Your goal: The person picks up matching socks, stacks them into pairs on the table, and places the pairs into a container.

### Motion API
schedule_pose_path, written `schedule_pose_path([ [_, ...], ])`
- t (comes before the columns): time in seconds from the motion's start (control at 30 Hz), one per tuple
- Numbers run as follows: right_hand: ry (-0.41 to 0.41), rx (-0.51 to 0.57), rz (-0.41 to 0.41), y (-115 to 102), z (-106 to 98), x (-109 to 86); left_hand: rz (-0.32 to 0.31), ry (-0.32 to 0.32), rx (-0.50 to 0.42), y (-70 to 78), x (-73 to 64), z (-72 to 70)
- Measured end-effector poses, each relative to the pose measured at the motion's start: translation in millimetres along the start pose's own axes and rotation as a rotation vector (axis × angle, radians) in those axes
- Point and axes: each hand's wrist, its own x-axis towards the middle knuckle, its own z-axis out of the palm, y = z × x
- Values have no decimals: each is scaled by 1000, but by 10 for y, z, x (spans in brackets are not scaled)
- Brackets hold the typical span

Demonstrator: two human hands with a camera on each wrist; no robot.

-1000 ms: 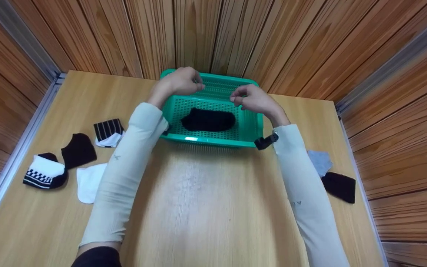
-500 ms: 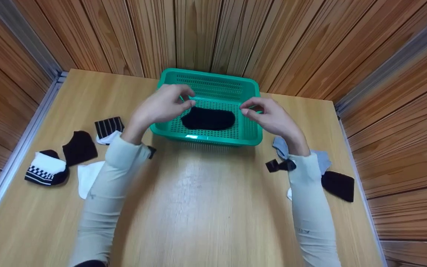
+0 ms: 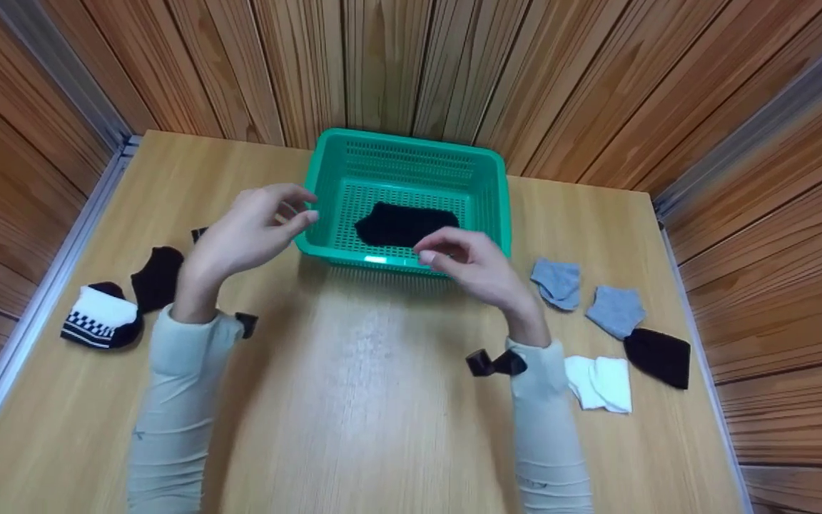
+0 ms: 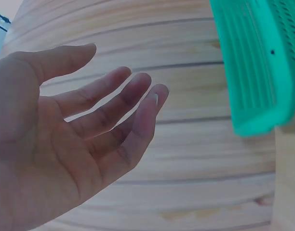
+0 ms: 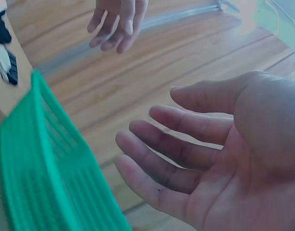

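Note:
A black sock point(image 3: 404, 223) lies flat on the floor of the green basket point(image 3: 411, 143) at the back of the table. My left hand point(image 3: 250, 228) hovers beside the basket's left end, and its palm and loosely bent fingers hold nothing in the left wrist view. Over the front rim, my right hand point(image 3: 479, 271) overlaps the basket's right front part. The right wrist view shows that palm bare, the fingers relaxed and slightly spread. On the left are a dark sock point(image 3: 158, 280) and a black-and-white checked sock point(image 3: 102, 315). A striped sock point(image 3: 199, 233) is mostly hidden behind my left hand.
To the right lie two grey socks, one nearer the basket point(image 3: 557, 283) and one farther right point(image 3: 616, 311), a black sock point(image 3: 658, 358) and a white pair point(image 3: 600, 384). Wooden panel walls point(image 3: 397, 64) stand behind the basket and at both sides of the table point(image 3: 354, 428).
Both hands have drawn back from above the basket toward the front, the left one also moving left. The grey and white socks on the right have come into view. The black sock stays in the basket.

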Motion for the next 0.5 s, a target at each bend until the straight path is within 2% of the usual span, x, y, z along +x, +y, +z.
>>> schedule_pose_path([
  [0.13,-27,29,-29,6,256,63,-30,19,-44,-159,-187,-64],
  [0.27,-76,55,-46,0,568,170,-80,51,-57,-377,-446,-122],
  [0.4,-136,61,-62,-1,904,285,-136,95,-42,-652,-721,-109],
  [0.5,-160,68,-54,-9,1120,379,-179,111,-36,-838,-857,-82],
])
